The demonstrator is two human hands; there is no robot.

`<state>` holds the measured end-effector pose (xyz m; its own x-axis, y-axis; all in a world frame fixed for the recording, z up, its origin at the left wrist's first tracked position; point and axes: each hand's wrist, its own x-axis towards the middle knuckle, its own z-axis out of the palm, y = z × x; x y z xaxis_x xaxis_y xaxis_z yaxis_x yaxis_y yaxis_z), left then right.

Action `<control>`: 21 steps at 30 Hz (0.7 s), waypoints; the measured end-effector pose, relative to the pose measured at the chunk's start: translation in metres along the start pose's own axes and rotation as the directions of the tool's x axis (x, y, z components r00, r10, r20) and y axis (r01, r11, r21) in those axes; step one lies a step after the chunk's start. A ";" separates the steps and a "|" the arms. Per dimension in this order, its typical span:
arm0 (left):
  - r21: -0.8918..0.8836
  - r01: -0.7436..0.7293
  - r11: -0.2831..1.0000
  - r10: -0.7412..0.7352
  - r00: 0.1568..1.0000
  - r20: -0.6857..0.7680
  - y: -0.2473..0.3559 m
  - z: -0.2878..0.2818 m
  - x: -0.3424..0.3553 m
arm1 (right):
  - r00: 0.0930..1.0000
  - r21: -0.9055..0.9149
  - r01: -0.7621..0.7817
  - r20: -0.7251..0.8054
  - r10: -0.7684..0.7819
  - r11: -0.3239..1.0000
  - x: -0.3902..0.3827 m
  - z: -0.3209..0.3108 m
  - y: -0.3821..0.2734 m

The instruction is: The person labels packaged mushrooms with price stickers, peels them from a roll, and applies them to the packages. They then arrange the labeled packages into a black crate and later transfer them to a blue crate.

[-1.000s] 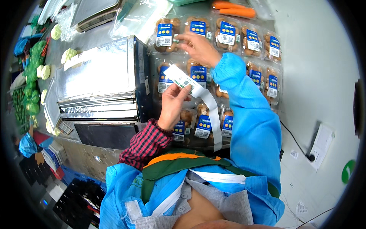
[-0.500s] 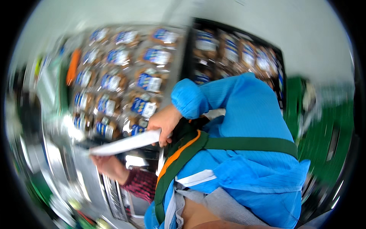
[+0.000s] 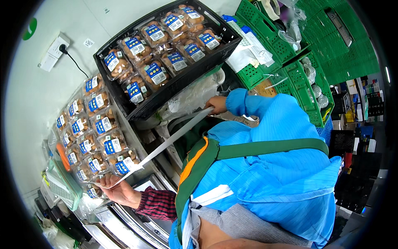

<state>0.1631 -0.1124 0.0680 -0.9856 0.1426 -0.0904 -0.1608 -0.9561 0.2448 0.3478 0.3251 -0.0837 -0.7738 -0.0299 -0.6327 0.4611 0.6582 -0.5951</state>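
A long, narrow white strip point(image 3: 168, 141) stretches taut and slanting between my two hands, in front of my body. My left hand point(image 3: 120, 191), at the lower left, pinches its lower end between thumb and fingers, close beside the nearest packs. The far end is gripped in my right hand point(image 3: 216, 104), near the near edge of a black crate point(image 3: 166, 96). Rows of clear packs of brown mushrooms point(image 3: 99, 125) with blue-and-white labels lie on the counter beyond my left hand. More such packs point(image 3: 156, 74) fill the crate.
Green crates point(image 3: 286, 45) are stacked at the upper right, one holding round silvery items point(image 3: 317, 92). White papers point(image 3: 248, 54) lie beside the black crate. An orange-handled tool point(image 3: 63, 157) and a greenish clear tray point(image 3: 68, 182) sit at the left. A socket box point(image 3: 54, 52) is on the wall.
My hands have moved farther apart, and a longer length of the white strip now shows between them. The view has turned, bringing the black crate leftward and the green crates in.
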 end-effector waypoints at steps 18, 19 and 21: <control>0.894 0.245 0.374 -0.436 0.898 -0.063 -0.212 0.033 -0.044 | 0.204 0.146 -0.157 -0.963 0.176 0.977 -0.137 -0.192 0.196; 0.960 0.174 0.219 -0.562 0.827 -0.022 -0.234 0.035 -0.037 | 0.161 0.068 -0.142 -0.983 0.091 0.987 -0.155 -0.207 0.239; 0.965 0.086 0.246 -0.726 0.676 0.125 -0.293 0.050 -0.030 | 0.008 0.168 -0.225 -0.985 0.174 0.960 -0.200 -0.238 0.262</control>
<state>0.2377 0.1766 0.0470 -0.5556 0.8230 -0.1178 -0.1739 0.0235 0.9845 0.5201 0.6829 0.0045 -0.3534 0.8552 0.3791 0.6894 0.5120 -0.5124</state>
